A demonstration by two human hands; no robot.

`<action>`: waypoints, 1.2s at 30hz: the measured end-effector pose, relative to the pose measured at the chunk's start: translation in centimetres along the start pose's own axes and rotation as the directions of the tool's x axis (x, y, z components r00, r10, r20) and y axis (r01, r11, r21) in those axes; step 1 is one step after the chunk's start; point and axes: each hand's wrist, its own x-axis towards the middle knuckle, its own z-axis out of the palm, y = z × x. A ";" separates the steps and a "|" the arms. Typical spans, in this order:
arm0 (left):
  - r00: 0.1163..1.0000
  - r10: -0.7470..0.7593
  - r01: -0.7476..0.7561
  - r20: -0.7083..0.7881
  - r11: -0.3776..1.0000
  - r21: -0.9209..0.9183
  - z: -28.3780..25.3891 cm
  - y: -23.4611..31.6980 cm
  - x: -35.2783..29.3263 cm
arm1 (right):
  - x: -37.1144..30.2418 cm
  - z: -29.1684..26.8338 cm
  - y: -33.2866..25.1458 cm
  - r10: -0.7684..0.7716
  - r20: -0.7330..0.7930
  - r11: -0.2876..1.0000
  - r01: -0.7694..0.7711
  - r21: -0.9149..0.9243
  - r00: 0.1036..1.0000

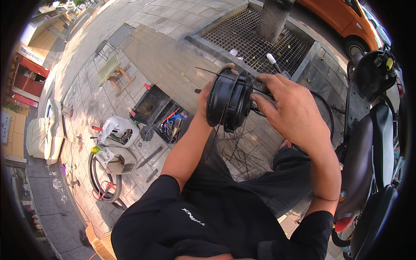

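A black wheel hub motor [230, 100] is held up in front of me, with several thin metal spokes hanging from its flanges. My left hand [204, 99] is closed round the hub's left side, and its fingertips show over the top. At the other side, my right hand [294, 102] has its thumb and forefinger closed about a thin spoke beside the hub. Its remaining fingers are curled and partly hidden. Loose spokes [242, 157] lie scattered on the paving below, between my legs.
An open toolbox [149, 106] full of tools stands to the left, near cut white plastic containers [116, 130] and a black tyre [93, 173]. A small wooden stool [116, 78] is farther off. At right stands a scooter [362, 143]; a tree grate [242, 32] lies ahead.
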 end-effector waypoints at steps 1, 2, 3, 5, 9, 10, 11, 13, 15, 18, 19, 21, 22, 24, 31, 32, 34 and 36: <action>0.995 0.013 -0.012 -0.095 1.000 0.008 0.5 0.0 -0.1 | -0.4 -0.6 0.6 0.065 0.031 0.997 -0.067 0.044 0.997; 0.995 0.009 -0.007 -0.095 1.000 0.018 0.4 -0.3 -0.3 | -1.1 -1.0 0.7 0.112 0.037 0.989 -0.115 0.094 0.993; 0.996 0.005 -0.002 -0.093 1.000 0.031 0.2 -0.4 -0.1 | -1.7 -1.4 0.9 0.158 0.041 0.976 -0.162 0.143 0.987; 0.995 -0.003 0.005 -0.100 1.000 0.024 -0.1 -0.5 0.0 | -2.2 -2.1 1.3 0.213 0.050 0.963 -0.218 0.155 0.976; 0.995 -0.045 0.041 -0.084 0.998 -0.052 -0.1 -0.4 0.3 | -3.0 -2.4 2.6 0.182 0.090 0.966 -0.195 0.170 0.979; 0.997 -0.045 0.041 -0.070 0.997 -0.059 -0.2 -0.3 0.3 | -2.7 -2.4 2.6 0.170 0.095 0.971 -0.183 0.153 0.981; 0.997 -0.056 0.053 -0.055 0.997 -0.062 -0.2 -0.3 0.3 | -2.3 -2.2 2.4 0.165 0.093 0.974 -0.177 0.141 0.982; 0.995 -0.057 0.055 -0.079 0.998 -0.032 -0.2 -0.7 0.4 | -1.5 -1.5 2.4 0.145 0.096 0.978 -0.157 0.134 0.985; 0.991 -0.066 0.069 -0.120 0.997 0.023 0.3 -0.7 0.2 | -0.2 -0.4 1.2 0.220 0.141 0.947 -0.246 0.207 0.965; 0.984 -0.066 0.085 -0.164 0.990 0.112 1.4 -0.8 0.1 | 1.3 0.1 0.3 0.278 0.159 0.929 -0.308 0.207 0.947; 0.985 -0.063 0.086 -0.162 0.987 0.138 1.1 -0.8 0.2 | 1.4 0.3 0.6 0.220 0.104 0.958 -0.235 0.164 0.970; 0.983 -0.060 0.093 -0.173 0.978 0.188 0.9 -1.0 0.0 | 2.1 0.4 0.3 0.159 0.030 0.978 -0.162 0.130 0.987; 0.982 -0.054 0.093 -0.183 0.973 0.213 0.9 -0.9 0.0 | 2.7 0.6 0.1 0.127 0.051 0.978 -0.133 0.159 0.991; 0.981 -0.054 0.097 -0.185 0.968 0.230 1.2 -0.9 0.3 | 3.9 0.9 -0.4 0.073 0.078 0.973 -0.088 0.214 0.994; 0.964 -0.061 0.153 -0.260 0.924 0.351 0.2 -1.5 -0.3 | 8.0 3.1 -0.9 -0.094 0.239 0.990 0.066 0.125 0.966; 0.962 -0.075 0.171 -0.264 0.916 0.364 0.2 -1.4 -0.3 | 8.3 3.1 -1.4 -0.077 0.254 0.991 0.046 0.124 0.964; 0.956 -0.085 0.192 -0.281 0.906 0.377 0.3 -1.6 -0.4 | 8.3 2.9 -1.6 0.036 0.204 0.996 -0.052 0.070 0.978; 0.948 -0.070 0.192 -0.309 0.903 0.385 0.4 -1.8 -0.5 | 8.4 2.3 -1.5 0.166 0.164 0.986 -0.165 -0.022 0.972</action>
